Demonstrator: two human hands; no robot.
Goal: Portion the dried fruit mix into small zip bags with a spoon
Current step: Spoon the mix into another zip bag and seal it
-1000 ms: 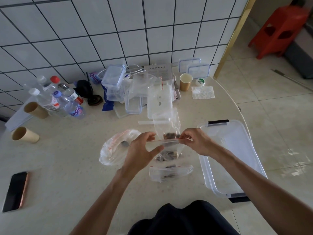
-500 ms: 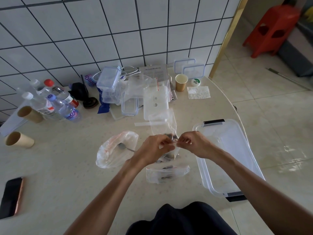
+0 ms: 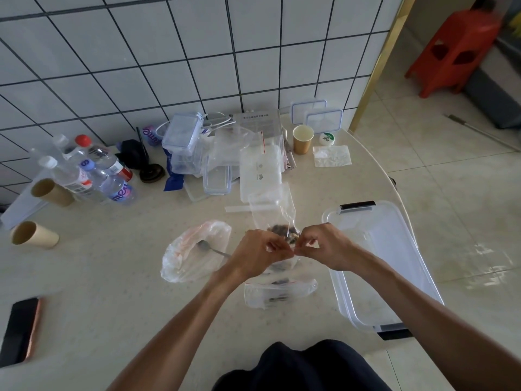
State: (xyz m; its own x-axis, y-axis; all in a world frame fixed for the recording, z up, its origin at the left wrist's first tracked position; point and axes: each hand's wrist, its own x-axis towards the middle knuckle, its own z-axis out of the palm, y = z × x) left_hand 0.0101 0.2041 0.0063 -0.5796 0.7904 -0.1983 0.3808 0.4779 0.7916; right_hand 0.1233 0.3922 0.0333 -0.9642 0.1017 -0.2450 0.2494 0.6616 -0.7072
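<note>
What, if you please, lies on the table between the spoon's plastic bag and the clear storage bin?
In the head view, both hands, left and right, pinch a small zip bag there; another filled bag lies nearer.

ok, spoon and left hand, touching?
Apart. The head view shows the spoon lying inside the big plastic bag, with a gap of bag between its handle and the left hand, which pinches the small zip bag.

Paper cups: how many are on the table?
3. Two cups lie on their sides at the left; one stands upright at the back near the wall. Clutter could hide more.
</note>
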